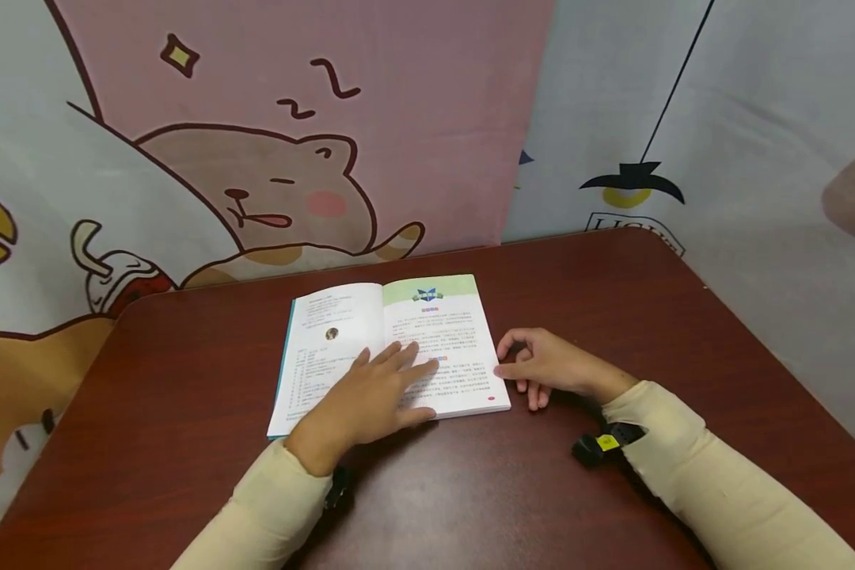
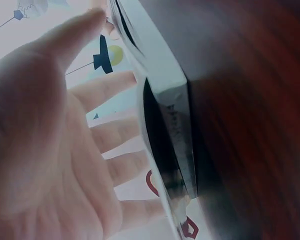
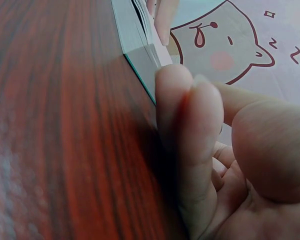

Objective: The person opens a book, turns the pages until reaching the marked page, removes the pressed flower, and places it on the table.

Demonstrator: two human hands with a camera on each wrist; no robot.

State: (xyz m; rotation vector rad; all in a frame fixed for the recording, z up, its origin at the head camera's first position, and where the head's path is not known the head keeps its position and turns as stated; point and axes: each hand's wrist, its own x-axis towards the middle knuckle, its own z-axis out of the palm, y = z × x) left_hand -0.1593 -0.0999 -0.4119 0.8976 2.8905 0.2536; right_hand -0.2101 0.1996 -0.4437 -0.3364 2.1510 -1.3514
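An open book (image 1: 435, 324) lies on the table, printed text on both white pages and a green band across the top of the right one. My left hand (image 1: 374, 392) rests over the lower middle of the spread, fingers spread and nearly straight. In the left wrist view its fingers (image 2: 115, 135) reach along a page that bows up from the thicker block beneath. At the right page's outer edge, my right hand (image 1: 549, 364) brings thumb and index finger together on the page edge. Its other fingers (image 3: 202, 125) hang curled below, covering the pinch in the right wrist view.
The reddish-brown table (image 1: 221, 499) extends around the book on all sides. Behind it hangs a cloth (image 1: 442, 119) with cartoon animals. A black wrist strap (image 1: 602, 443) with a yellow label sits at my right sleeve.
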